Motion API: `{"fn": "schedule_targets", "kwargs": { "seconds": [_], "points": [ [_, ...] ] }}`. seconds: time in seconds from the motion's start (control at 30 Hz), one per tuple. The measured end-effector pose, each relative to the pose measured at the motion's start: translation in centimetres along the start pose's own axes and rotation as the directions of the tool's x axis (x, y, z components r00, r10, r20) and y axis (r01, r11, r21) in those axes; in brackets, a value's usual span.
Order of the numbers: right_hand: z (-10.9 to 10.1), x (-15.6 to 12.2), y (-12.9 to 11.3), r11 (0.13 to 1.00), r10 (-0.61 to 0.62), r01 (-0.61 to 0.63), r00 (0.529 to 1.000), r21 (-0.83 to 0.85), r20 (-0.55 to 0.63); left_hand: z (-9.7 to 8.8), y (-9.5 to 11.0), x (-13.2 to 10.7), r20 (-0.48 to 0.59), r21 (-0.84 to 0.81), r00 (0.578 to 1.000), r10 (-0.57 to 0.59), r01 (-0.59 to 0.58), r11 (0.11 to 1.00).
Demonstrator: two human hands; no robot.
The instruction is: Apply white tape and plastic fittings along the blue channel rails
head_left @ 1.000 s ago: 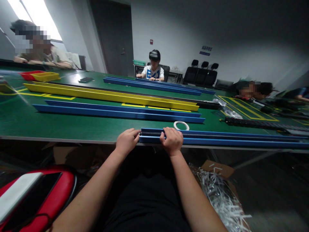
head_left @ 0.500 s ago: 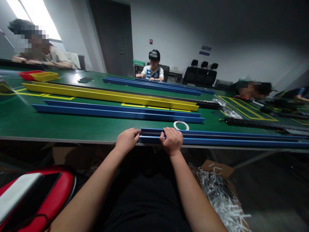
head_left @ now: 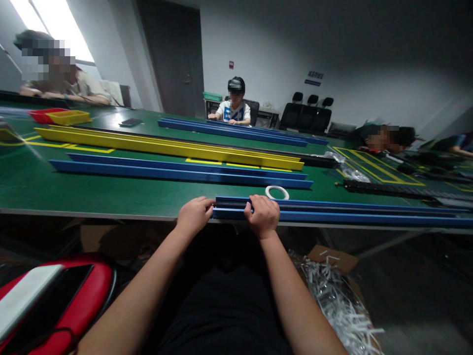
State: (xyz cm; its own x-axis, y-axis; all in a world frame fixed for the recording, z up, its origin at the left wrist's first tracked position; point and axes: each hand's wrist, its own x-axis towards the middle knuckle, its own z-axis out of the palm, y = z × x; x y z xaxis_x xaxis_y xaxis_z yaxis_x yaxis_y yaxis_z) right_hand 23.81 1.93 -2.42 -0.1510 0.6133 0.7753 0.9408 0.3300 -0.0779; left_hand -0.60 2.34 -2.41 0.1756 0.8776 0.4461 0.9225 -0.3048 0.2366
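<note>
A long blue channel rail [head_left: 351, 213] lies along the near edge of the green table [head_left: 92, 195], running off to the right. My right hand [head_left: 263, 215] is closed over the rail a little in from its left end. My left hand [head_left: 193, 215] is curled at that left end, with its fingertips against the rail's end face. A white tape ring [head_left: 277, 192] lies just behind the rail.
Another blue rail [head_left: 177, 171] and a yellow rail [head_left: 166, 146] lie farther back, with red and yellow bins [head_left: 61, 116] at the far left. Other people sit around the table. A box of white shreds [head_left: 336, 291] is on the floor at my right, a red seat [head_left: 55, 296] at my left.
</note>
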Motion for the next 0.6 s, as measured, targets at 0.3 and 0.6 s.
{"fn": "schedule_targets", "kwargs": {
  "seconds": [0.3, 0.6],
  "points": [
    [0.11, 0.0, -0.02, 1.0, -0.005, 0.005, 1.0, -0.01, -0.009, -0.12, 0.13, 0.33, 0.04, 0.023, 0.999, -0.009, 0.009, 1.0],
    [0.13, -0.04, -0.02, 1.0, -0.001, 0.001, 1.0, -0.002, -0.004, -0.17, 0.21, 0.54, 0.082, 0.027, 0.996, -0.027, 0.025, 0.999]
  ]
}}
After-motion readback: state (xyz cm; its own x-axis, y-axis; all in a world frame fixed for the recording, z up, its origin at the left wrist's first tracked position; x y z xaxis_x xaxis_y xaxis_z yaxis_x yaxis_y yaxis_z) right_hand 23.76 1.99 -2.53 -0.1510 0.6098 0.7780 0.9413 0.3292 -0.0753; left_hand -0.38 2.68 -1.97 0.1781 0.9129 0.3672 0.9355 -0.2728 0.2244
